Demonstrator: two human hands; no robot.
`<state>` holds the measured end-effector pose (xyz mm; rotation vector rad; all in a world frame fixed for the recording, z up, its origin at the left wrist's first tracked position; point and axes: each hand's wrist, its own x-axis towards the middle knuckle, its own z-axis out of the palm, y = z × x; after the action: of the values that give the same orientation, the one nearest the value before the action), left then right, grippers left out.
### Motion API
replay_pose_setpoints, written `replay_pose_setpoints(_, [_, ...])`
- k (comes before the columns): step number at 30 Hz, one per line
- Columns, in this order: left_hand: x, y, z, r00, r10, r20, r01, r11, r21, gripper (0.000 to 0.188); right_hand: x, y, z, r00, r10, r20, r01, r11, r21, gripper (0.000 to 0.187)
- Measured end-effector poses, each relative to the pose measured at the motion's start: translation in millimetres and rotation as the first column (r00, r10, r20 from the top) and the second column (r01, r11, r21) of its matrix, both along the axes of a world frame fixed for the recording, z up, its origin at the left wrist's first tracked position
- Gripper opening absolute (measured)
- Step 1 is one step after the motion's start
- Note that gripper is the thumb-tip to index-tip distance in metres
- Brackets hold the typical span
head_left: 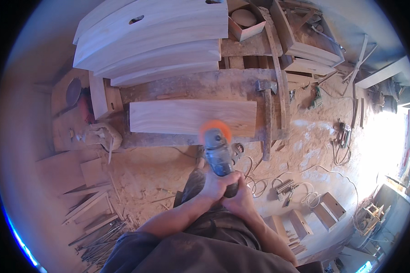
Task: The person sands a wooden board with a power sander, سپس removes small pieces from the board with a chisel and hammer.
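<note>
Both my hands are closed around a grey angle grinder (218,155). My left hand (214,184) wraps the body from the left, and my right hand (242,196) grips the rear end from the right. An orange round disc (225,129) at the grinder's head overlaps the near edge of a pale wooden board (168,116). That board lies flat across a dusty workbench (187,85). Whether the disc presses on the wood or hovers just above it, I cannot tell.
Long pale boards (150,38) are stacked at the bench's far side. A hammer (267,98) lies right of the board. Cables (321,167) and a power tool (344,134) rest on the floor to the right; metal rods (98,243) and wood offcuts (89,204) lie at left.
</note>
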<state>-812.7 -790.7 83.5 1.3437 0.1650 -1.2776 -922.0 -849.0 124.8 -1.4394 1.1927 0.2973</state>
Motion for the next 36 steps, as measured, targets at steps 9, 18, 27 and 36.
replay_pose_setpoints(9, [-24.9,-26.9,2.6,0.918,-0.363,0.158,0.336,0.925,0.176,0.025,-37.8,2.4,-5.9,0.982,-0.184,0.044,0.186,0.982,-0.044,0.078])
replay_pose_setpoints(18, [-17.0,-30.5,-9.4,0.951,-0.28,0.13,0.269,0.958,0.098,0.02,-15.1,-6.7,1.1,0.972,-0.233,0.043,0.235,0.97,-0.057,0.068])
replay_pose_setpoints(27, [26.9,-9.7,-12.4,0.998,-0.069,0.001,0.069,0.997,0.042,0.018,27.7,-15.6,-8.7,0.999,-0.031,0.025,0.031,1.0,-0.003,0.072])
replay_pose_setpoints(36, [-9.1,-40.2,-13.9,0.934,-0.321,0.157,0.314,0.947,0.068,0.023,-5.5,-17.3,-4.8,0.953,-0.273,0.132,0.273,0.962,0.014,0.061])
